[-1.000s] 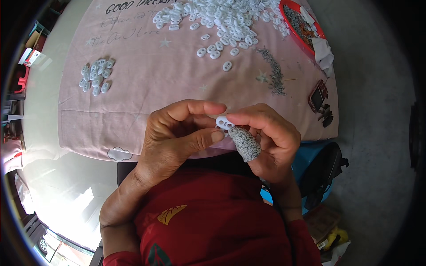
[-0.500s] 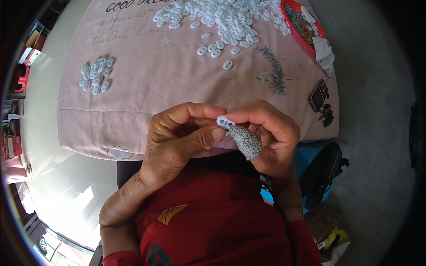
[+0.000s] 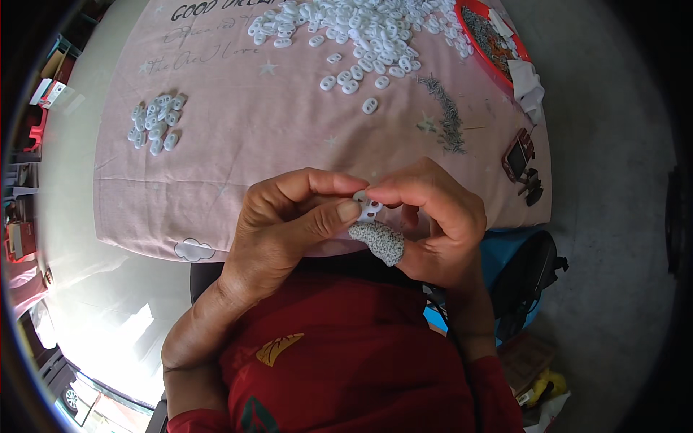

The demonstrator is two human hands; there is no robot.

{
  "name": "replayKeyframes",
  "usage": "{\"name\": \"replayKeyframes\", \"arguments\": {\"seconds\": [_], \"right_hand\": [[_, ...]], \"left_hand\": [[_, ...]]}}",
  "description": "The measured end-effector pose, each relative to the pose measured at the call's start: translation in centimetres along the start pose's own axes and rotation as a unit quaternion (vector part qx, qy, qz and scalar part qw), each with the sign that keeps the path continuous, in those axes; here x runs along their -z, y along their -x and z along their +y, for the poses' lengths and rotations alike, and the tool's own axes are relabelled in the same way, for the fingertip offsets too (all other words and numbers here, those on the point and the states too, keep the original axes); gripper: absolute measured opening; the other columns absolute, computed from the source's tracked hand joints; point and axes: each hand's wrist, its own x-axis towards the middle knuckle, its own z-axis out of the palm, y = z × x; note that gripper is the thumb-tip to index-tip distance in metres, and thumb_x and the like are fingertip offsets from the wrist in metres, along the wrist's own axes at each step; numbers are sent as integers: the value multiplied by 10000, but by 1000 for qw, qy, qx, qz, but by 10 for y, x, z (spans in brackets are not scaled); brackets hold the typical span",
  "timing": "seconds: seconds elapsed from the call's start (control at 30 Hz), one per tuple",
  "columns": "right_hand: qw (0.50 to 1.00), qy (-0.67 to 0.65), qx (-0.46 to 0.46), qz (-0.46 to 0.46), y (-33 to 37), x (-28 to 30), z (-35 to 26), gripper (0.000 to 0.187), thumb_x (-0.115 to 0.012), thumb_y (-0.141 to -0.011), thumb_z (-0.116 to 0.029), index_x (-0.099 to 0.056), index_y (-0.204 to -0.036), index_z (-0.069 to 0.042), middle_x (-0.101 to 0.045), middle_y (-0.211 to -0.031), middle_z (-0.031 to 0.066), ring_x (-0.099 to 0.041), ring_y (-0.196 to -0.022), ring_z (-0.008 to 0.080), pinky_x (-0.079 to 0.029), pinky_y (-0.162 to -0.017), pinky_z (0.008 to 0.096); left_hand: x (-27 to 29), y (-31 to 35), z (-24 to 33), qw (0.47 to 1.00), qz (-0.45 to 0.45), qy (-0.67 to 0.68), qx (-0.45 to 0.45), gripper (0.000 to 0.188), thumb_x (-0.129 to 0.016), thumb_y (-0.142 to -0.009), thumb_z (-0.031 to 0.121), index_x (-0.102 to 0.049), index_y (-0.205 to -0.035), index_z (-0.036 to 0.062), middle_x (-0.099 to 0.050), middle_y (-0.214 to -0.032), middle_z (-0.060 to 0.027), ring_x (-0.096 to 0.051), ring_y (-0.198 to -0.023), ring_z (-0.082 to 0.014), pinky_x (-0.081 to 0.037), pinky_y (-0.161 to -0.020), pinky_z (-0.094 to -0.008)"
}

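Note:
My left hand (image 3: 285,227) pinches a small white plastic cord lock (image 3: 369,210) with holes in it, between thumb and forefinger. My right hand (image 3: 440,220) closes on the same piece from the other side, its forefinger on the top edge. A speckled grey knobbly cover (image 3: 379,242) sits on my right thumb and presses up under the cord lock. Both hands are just above the table's near edge. Whether anything sits inside the piece is hidden by my fingers.
A large heap of white cord locks (image 3: 375,32) lies at the far middle, a smaller group (image 3: 155,119) at left. A strip of tiny grey metal pieces (image 3: 449,119) lies at right, near a red tray (image 3: 514,45) and a dark handheld device (image 3: 517,156). Pink cloth (image 3: 238,130) covers the table.
The cord lock has turned between my fingers, showing more of its side. My covered right thumb has shifted left and down, now under the piece.

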Motion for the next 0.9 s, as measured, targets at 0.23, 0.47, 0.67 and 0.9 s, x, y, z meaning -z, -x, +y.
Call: {"name": "replayKeyframes", "arguments": {"seconds": [0.23,0.47,0.67,0.9], "right_hand": [[998,47,38,-5,-1,0,1,324,-793,-676,-35,-686,-982,-34,-678,-846,55,-568,-668,102,-391,-510,228],[997,68,37,-23,-1,-1,1,370,-781,-664,-29,-697,-1025,-22,-684,-853,67,-601,-683,146,-439,-539,255],[991,103,78,-30,-3,0,0,442,-761,-617,-1,-709,-1056,-13,-697,-881,90,-628,-712,205,-498,-601,298],[990,102,88,-32,-5,1,4,420,-761,-629,5,-710,-1045,-9,-695,-871,90,-637,-719,212,-508,-604,305]], "left_hand": [[9,-3,-3,999,6,7,44,222,-693,-917,105,-661,-1102,-14,-696,-958,-58,-669,-869,-117,-587,-794,-272],[10,-3,2,995,4,-60,81,240,-698,-927,161,-656,-1073,-25,-682,-959,-55,-676,-882,-127,-609,-785,-284],[6,-1,4,996,5,-54,74,236,-678,-943,159,-650,-1067,-39,-678,-984,-67,-677,-891,-139,-602,-811,-292],[3,-2,2,993,-11,-108,52,218,-633,-973,141,-637,-1087,-45,-669,-972,-57,-650,-908,-105,-593,-801,-266]]}}
